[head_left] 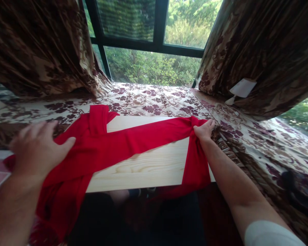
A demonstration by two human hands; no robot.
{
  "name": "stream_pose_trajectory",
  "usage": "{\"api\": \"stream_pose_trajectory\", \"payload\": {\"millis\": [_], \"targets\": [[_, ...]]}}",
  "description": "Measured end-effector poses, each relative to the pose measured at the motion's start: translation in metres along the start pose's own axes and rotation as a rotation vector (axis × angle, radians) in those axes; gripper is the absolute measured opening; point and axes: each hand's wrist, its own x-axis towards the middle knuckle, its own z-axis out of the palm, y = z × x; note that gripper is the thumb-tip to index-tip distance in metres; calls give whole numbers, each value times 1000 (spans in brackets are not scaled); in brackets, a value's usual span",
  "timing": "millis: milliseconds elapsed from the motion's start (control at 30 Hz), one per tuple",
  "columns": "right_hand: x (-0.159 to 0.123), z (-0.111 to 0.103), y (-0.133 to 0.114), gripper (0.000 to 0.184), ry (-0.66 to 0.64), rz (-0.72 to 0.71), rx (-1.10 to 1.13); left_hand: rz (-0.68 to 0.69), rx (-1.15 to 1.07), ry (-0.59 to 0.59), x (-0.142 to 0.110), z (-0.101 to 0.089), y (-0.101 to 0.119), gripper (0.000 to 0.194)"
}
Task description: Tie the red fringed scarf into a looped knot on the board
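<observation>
A red garment (pixel 92 150), long and soft, lies across a pale wooden board (pixel 143 167); I cannot tell its exact kind. One long strip of it stretches to the right over the board, and folds hang past the front edge at both ends. My right hand (pixel 204 130) is closed on the bunched cloth at the strip's right end. Over the left part of the garment is my left hand (pixel 42 147), slightly blurred, its fingers and thumb spread; whether it touches the cloth is unclear.
Behind the board runs a ledge with flowered fabric (pixel 154 99) below a window (pixel 154 65). Patterned curtains (pixel 36 48) hang on both sides. A small white lamp (pixel 242 88) stands at the right. A dark object (pixel 295 191) lies at the far right. My legs are beneath the board.
</observation>
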Motion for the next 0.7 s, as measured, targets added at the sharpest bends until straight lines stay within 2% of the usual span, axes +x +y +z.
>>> {"api": "stream_pose_trajectory", "payload": {"millis": [67, 200, 300, 400, 500, 567, 633, 700], "targets": [[-3, -3, -4, 100, -7, -31, -31, 118, 13, -87, -3, 7, 29, 70], [-6, -12, -10, 104, -70, -53, -130, 287, -60, -271, -5, 26, 64, 67], [-5, -15, -10, 110, -144, -23, -149, 298, -74, -368, 1, 37, 84, 68], [-1, -17, -4, 119, -208, 92, -120, 281, -113, -461, 10, 48, 103, 69], [2, -17, 4, 128, -232, 182, -97, 299, -109, -521, 17, 64, 117, 74], [3, -18, 9, 132, -224, 191, -109, 314, -83, -549, 20, 75, 122, 80], [4, -18, 14, 126, -221, 177, -136, 320, -61, -572, 22, 82, 125, 85], [6, -18, 16, 102, -269, 140, -159, 307, -35, -568, 24, 83, 128, 87]]}}
